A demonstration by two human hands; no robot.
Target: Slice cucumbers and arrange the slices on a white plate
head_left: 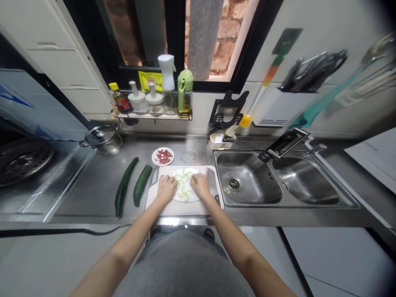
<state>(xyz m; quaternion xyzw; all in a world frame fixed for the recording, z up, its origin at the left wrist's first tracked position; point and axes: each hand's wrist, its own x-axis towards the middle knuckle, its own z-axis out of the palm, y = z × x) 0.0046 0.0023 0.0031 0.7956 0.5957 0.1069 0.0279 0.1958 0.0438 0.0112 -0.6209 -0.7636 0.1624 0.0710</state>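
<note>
A white oval plate with pale green cucumber slices laid out in curved groups rests on a cutting board. My left hand reaches over the plate's left edge, its bent fingers closed at a slice there. At the right side, my right hand has its fingers drawn together at another slice; both grips are partly hidden. A knife lies along the board's right side, beside my right hand. Two dark green cucumbers lie on the counter to the left.
Behind the board stand a small dish of chopped red pieces and a clear round item. A double steel sink with a black faucet is at right. A lidded pot sits at back left, below a bottle shelf.
</note>
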